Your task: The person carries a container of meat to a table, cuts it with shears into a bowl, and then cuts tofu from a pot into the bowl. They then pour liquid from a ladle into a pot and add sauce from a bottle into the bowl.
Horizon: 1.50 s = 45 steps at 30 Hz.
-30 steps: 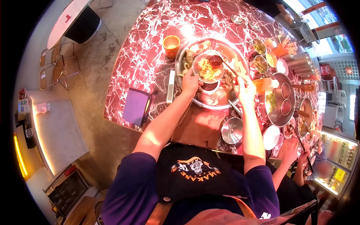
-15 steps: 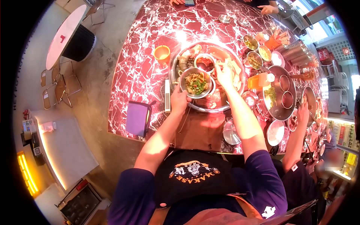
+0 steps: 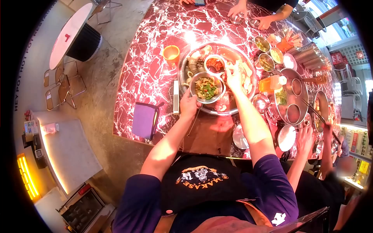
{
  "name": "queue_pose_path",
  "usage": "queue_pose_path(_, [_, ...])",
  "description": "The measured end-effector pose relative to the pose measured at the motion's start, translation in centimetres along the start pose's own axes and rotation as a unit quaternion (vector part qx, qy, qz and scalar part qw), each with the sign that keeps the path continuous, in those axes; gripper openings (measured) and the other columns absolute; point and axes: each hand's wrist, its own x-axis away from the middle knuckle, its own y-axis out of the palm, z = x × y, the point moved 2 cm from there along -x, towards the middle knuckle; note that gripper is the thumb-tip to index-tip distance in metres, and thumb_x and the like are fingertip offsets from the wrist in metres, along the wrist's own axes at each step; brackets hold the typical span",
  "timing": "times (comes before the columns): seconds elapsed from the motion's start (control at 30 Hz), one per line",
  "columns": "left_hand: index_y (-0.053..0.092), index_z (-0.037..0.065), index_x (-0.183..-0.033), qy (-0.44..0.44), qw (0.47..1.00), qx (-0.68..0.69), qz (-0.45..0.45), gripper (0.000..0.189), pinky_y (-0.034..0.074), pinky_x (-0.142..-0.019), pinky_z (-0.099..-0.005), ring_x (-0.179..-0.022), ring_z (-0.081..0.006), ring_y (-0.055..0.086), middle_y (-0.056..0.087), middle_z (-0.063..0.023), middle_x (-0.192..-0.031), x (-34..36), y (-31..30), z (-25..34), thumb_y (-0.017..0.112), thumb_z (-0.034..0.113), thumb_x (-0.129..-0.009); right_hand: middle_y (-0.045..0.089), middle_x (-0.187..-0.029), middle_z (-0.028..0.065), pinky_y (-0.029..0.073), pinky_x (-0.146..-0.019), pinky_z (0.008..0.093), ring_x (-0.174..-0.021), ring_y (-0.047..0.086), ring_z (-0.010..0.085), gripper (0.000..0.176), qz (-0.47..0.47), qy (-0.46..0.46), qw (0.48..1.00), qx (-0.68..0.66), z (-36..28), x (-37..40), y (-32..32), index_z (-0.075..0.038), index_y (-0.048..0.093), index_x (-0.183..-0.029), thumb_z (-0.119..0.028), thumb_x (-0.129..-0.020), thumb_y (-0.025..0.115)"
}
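My left hand (image 3: 189, 104) is closed on the rim of a metal bowl (image 3: 193, 86) of chopped food topped with green onion. The bowl is above the near left part of a large round metal tray (image 3: 255, 83). My right hand (image 3: 234, 79) reaches over the tray, its fingers pinched at the right rim of a smaller bowl of red sauce (image 3: 214, 64); the exact grip is partly hidden. Behind the left-hand bowl, part of another pale round rim shows. Pieces of food, some pale and some pinkish, lie around the bowls on the tray.
An orange cup (image 3: 171, 53), a purple pouch (image 3: 143, 120) and a white narrow box (image 3: 176, 97) are at left. To the right stand an orange bottle (image 3: 269, 84), a large pan (image 3: 285, 73) and several small bowls. Another person's hands (image 3: 305, 139) work beside me.
Across the table, a person's hands have reached the small metal dishes. The neighbour's hand has drawn back from the far pan, and dark chopsticks show there. My hands have barely moved.
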Motion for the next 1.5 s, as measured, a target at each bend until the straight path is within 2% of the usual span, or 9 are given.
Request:
queue_pose_path(0.23, [0.024, -0.002, -0.147, -0.008, 1.000, -0.005, 0.002, 0.061, 0.043, -0.043, -0.0191, -0.049, -0.0080, 0.055, 0.062, -0.0044, -0.066, 0.1, -0.4, -0.5, 0.053, 0.006, -0.094, 0.066, -0.067, 0.0072, 0.050, -0.056, 0.0278, -0.059, 0.062, 0.0141, 0.016, -0.005, 0.080, 0.994, -0.079, 0.5, 0.3, -0.6, 0.000, 0.065, -0.092, -0.014, -0.094, 0.057])
queue_pose_path(0.3, [0.025, -0.001, -0.147, -0.007, 1.000, -0.013, 0.012, 0.059, 0.042, -0.043, -0.0191, -0.048, -0.0081, 0.054, 0.061, -0.0046, -0.064, 0.0, -0.4, -0.5, 0.052, 0.007, -0.094, 0.065, -0.070, 0.0079, 0.050, -0.054, 0.0262, -0.059, 0.062, 0.0147, 0.016, 0.017, 0.145, 0.965, -0.218, -0.9, 0.8, -1.0, 0.001, 0.063, -0.095, -0.012, -0.096, 0.054])
queue_pose_path(0.63, [0.034, 0.000, -0.144, -0.002, 1.000, -0.027, 0.013, 0.054, 0.041, -0.042, -0.0222, -0.046, -0.0108, 0.053, 0.060, -0.0056, -0.062, -1.6, 1.2, 1.2, 0.051, 0.007, -0.093, 0.060, -0.071, 0.0050, 0.050, -0.054, 0.0229, -0.057, 0.058, 0.0114, 0.013, 0.011, 0.064, 0.956, -0.285, -9.0, 1.7, -4.4, 0.000, 0.059, -0.097, -0.012, -0.096, 0.056])
queue_pose_path(0.87, [0.053, 0.010, -0.134, -0.011, 0.999, 0.005, 0.037, 0.045, 0.042, -0.042, -0.0232, -0.051, -0.0120, 0.059, 0.063, -0.0050, -0.078, -3.8, 3.3, 1.3, 0.051, 0.002, -0.090, 0.063, -0.076, 0.0042, 0.049, -0.060, 0.0227, -0.061, 0.058, 0.0098, 0.018, -0.015, 0.068, 0.978, -0.197, -12.6, 6.0, -5.1, 0.003, 0.063, -0.103, -0.013, -0.096, 0.058])
queue_pose_path(1.03, [0.049, 0.009, -0.133, -0.014, 0.998, 0.059, 0.032, 0.040, 0.035, -0.039, -0.0202, -0.049, -0.0094, 0.056, 0.064, -0.0053, -0.074, -4.4, 3.4, 1.7, 0.051, 0.007, -0.093, 0.064, -0.079, 0.0034, 0.048, -0.062, 0.0218, -0.065, 0.059, 0.0088, 0.017, -0.013, 0.037, 0.991, -0.130, -12.7, 7.7, -7.3, 0.001, 0.065, -0.105, -0.011, -0.094, 0.060])
queue_pose_path(1.1, [0.050, 0.010, -0.131, -0.018, 0.997, 0.071, 0.020, 0.039, 0.035, -0.039, -0.0196, -0.048, -0.0091, 0.056, 0.064, -0.0051, -0.077, -4.6, 3.0, 2.0, 0.050, 0.008, -0.093, 0.066, -0.083, 0.0036, 0.048, -0.064, 0.0215, -0.068, 0.059, 0.0078, 0.017, 0.007, -0.042, 0.999, -0.015, -13.6, 7.9, -8.0, -0.001, 0.066, -0.107, -0.010, -0.093, 0.061])
queue_pose_path(1.4, [0.051, 0.012, -0.133, -0.051, 0.999, 0.018, -0.006, 0.040, 0.040, -0.043, -0.0201, -0.052, -0.0076, 0.055, 0.062, -0.0030, -0.075, -4.3, 1.5, 2.4, 0.052, 0.008, -0.093, 0.070, -0.099, 0.0125, 0.052, -0.080, 0.0317, -0.090, 0.067, 0.0217, 0.018, -0.047, -0.272, 0.953, 0.128, -13.3, 7.9, -5.8, -0.003, 0.069, -0.105, -0.007, -0.089, 0.063])
queue_pose_path(1.43, [0.049, 0.012, -0.136, -0.054, 0.998, 0.026, -0.012, 0.044, 0.041, -0.043, -0.0204, -0.052, -0.0077, 0.055, 0.062, -0.0031, -0.076, -4.2, 1.3, 2.3, 0.053, 0.007, -0.092, 0.070, -0.098, 0.0126, 0.051, -0.083, 0.0325, -0.092, 0.067, 0.0226, 0.019, -0.040, -0.160, 0.983, 0.078, -12.6, 7.7, -5.6, -0.001, 0.068, -0.106, -0.007, -0.089, 0.062])
queue_pose_path(1.5, [0.047, 0.011, -0.139, -0.058, 0.998, 0.031, -0.018, 0.048, 0.042, -0.044, -0.0207, -0.051, -0.0078, 0.055, 0.063, -0.0032, -0.077, -4.0, 0.8, 2.1, 0.053, 0.007, -0.092, 0.070, -0.099, 0.0133, 0.051, -0.083, 0.0301, -0.092, 0.067, 0.0215, 0.019, 0.011, -0.210, 0.969, 0.132, -12.4, 6.0, -5.0, 0.000, 0.067, -0.106, -0.009, -0.090, 0.061])
